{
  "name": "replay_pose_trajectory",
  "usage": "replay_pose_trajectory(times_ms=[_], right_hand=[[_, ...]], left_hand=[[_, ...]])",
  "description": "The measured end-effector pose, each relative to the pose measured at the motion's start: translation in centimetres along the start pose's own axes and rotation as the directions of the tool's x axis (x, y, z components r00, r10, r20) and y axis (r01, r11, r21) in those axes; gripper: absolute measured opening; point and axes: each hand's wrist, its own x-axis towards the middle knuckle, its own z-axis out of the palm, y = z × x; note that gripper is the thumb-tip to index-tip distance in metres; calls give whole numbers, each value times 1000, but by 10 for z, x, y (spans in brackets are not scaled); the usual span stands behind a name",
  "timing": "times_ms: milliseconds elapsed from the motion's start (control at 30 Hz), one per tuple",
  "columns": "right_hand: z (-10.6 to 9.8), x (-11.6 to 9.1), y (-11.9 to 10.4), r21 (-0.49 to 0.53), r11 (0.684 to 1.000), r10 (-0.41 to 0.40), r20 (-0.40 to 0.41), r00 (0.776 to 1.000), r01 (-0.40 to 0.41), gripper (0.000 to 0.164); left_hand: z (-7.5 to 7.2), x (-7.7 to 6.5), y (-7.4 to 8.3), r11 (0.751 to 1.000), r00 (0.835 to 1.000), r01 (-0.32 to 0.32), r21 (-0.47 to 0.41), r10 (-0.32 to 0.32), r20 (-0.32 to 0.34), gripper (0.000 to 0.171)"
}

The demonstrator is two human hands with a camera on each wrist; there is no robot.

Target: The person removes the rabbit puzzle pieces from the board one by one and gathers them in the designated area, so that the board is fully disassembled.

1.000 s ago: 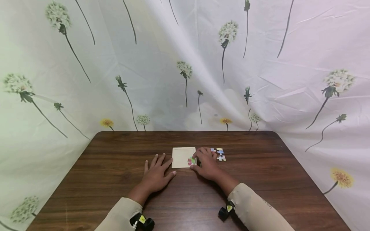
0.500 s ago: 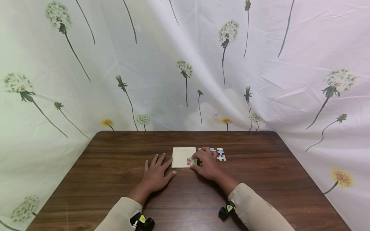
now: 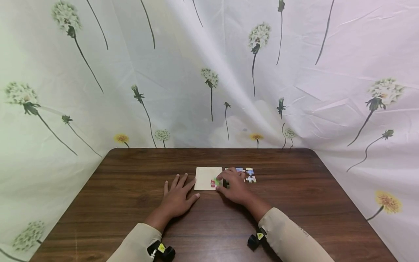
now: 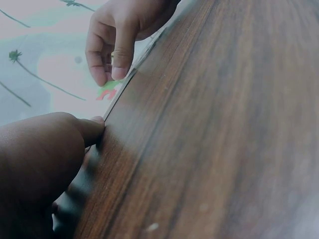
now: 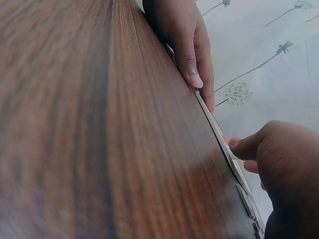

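A pale square puzzle tray (image 3: 203,177) lies on the table. My left hand (image 3: 176,199) rests on the wood with spread fingers, its index fingertip at the tray's left edge. Over the tray's near right corner, my right hand (image 3: 236,186) pinches a pink and green jigsaw piece (image 3: 213,183) between thumb and fingers. The left wrist view shows that piece (image 4: 107,90) below the right fingertips, tilted a little. Part of it is hidden by the fingers.
Several loose jigsaw pieces (image 3: 250,174) lie right of the tray, some hidden behind the right hand. The brown wooden table (image 3: 137,163) ends at a white flower-printed cloth (image 3: 183,109) at the back and sides.
The right hand has shifted the jigsaw piece slightly left within the tray. The left hand has stayed in place.
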Motion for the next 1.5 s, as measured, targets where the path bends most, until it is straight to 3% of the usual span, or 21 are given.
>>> replay_pose_trajectory(times_ms=[600, 900, 1267, 1500], right_hand=[[2, -1, 2, 2, 1000, -24, 9, 1000, 24, 20], [0, 0, 0, 46, 998, -45, 33, 998, 44, 4], [1, 1, 1, 84, 996, 9, -11, 1000, -8, 20], [1, 1, 0, 90, 996, 25, -43, 999, -21, 20]], left_hand=[[-2, 0, 2, 1000, 1000, 4, -6, -4, 5, 64], [-1, 2, 0, 1000, 1000, 0, 5, 0, 5, 64], [-2, 1, 1, 1000, 1000, 3, 7, -3, 5, 64], [0, 2, -1, 1000, 1000, 4, 6, -4, 6, 64]])
